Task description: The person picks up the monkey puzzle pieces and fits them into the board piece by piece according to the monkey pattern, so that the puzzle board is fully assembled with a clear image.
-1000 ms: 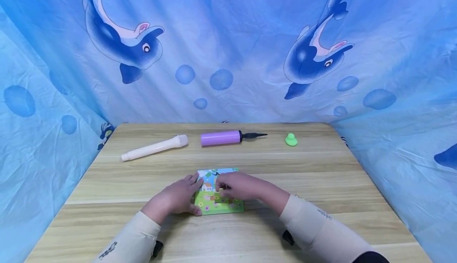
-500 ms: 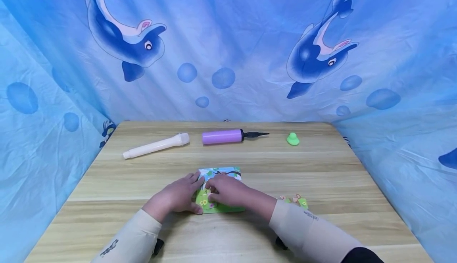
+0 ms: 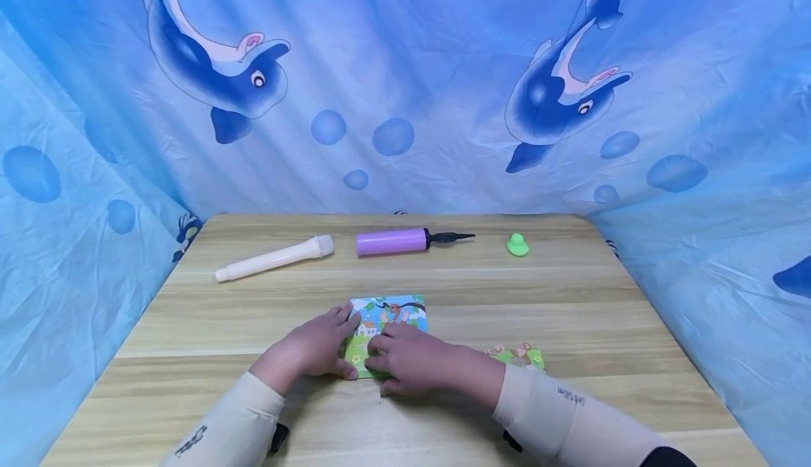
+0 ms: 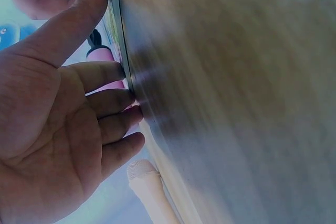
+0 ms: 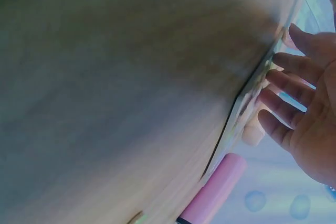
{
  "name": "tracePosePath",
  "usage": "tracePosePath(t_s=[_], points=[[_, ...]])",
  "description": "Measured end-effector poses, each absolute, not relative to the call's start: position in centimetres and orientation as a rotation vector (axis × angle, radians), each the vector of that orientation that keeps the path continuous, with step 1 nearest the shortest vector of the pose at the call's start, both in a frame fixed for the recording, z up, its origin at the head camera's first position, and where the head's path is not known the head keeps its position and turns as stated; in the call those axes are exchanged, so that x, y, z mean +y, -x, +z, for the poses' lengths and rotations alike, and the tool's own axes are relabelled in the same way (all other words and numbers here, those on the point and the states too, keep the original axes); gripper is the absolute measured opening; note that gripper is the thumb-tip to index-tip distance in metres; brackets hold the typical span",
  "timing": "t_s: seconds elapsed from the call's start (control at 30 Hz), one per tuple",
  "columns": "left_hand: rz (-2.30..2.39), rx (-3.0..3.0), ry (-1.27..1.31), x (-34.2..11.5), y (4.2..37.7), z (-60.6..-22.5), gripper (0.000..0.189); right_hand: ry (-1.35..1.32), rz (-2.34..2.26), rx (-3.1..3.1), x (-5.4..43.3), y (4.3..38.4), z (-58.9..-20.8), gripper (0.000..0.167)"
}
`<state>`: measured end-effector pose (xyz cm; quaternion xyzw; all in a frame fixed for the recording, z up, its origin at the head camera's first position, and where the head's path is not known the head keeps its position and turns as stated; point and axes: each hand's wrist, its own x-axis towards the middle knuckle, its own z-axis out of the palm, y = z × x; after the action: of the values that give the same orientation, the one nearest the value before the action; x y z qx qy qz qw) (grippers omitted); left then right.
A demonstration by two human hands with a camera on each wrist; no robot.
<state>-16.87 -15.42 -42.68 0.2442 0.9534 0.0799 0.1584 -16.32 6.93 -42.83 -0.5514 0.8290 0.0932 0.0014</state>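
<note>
A small jigsaw puzzle (image 3: pixel 405 306) with a house, a bird on a branch and flowers lies flat near the front middle of the table. My left hand (image 3: pixel 319 344) rests along its left edge, fingers at the upper side and thumb at the lower corner. In the left wrist view the fingers of that left hand (image 4: pixel 63 108) are fairly straight against the board's edge. My right hand (image 3: pixel 408 358) lies over the lower right of the puzzle, fingertips touching its face and hiding that part. The right wrist view shows this right hand (image 5: pixel 310 98) with fingers extended and spread.
Loose flowered puzzle pieces (image 3: pixel 535 358) lie to the right, partly behind the right forearm. Along the back stand out a white toy microphone (image 3: pixel 275 259), a purple hand pump (image 3: pixel 391 241) with black nozzle, and a green toy duck (image 3: pixel 517 245). Blue curtains (image 3: pixel 405 65) surround the table.
A second ago my right hand pinched a puzzle piece over the puzzle; its fingers now lie straighter on the surface, lower down. Loose pieces at right came into view. My left hand stayed put.
</note>
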Motion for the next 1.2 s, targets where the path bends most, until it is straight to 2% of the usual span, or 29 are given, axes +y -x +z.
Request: tracePosePath(t_s=[0.27,0.53,0.73,1.03,1.2], points=[[0.230,2.723,-0.692,-15.5,16.8,-42.7,0.101,1.702,0.272,2.604,6.9,16.3,-43.1,0.053],[0.233,2.718,-0.686,-15.5,17.0,-42.7,0.102,1.608,0.031,2.596,8.9,17.0,-42.2,0.049],[0.256,2.704,-0.661,-15.5,16.9,-42.7,0.103,1.385,-0.150,2.699,13.0,17.8,-41.0,0.046],[0.289,2.705,-0.666,-15.3,16.9,-42.2,0.101,0.853,-0.175,2.765,19.9,17.8,-40.7,0.039],[0.306,2.701,-0.661,-15.3,16.8,-42.0,0.100,0.783,-0.125,2.705,21.7,17.1,-41.5,0.033]])
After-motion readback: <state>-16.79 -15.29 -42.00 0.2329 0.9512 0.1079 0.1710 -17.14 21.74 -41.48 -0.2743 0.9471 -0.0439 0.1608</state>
